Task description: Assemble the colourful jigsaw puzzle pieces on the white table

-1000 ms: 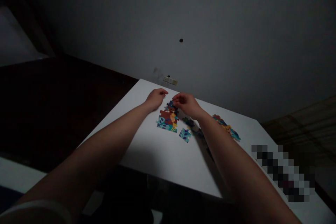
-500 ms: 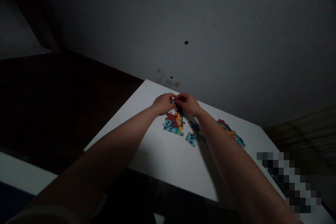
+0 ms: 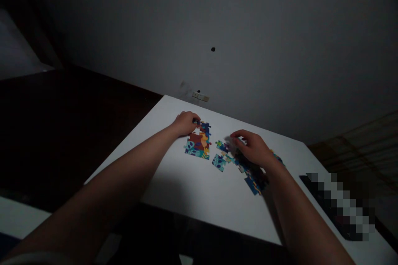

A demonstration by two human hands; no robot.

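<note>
On the white table lies a partly joined jigsaw puzzle (image 3: 199,145) in brown, orange, teal and blue, with a white gap near its upper left. My left hand (image 3: 185,123) is at its far left corner, thumb and fingers closed on a dark puzzle piece at the edge; the fingers partly cover that piece. My right hand (image 3: 252,147) hovers over loose puzzle pieces (image 3: 255,185), thumb and index finger apart, with nothing visible between them. A teal spotted piece (image 3: 219,162) and a blue-green piece (image 3: 222,145) lie between the puzzle and my right hand.
The white table (image 3: 192,194) meets a grey wall with a socket plate (image 3: 200,97) behind it. A dark object (image 3: 326,207), partly pixelated, lies at the table's right side. More coloured pieces (image 3: 277,156) show behind my right wrist. Dark floor lies to the left.
My right hand has left the puzzle's far edge and moved right, over the loose pieces. My left hand stays at the puzzle's corner. Dark blue pieces along the far edge are now uncovered.
</note>
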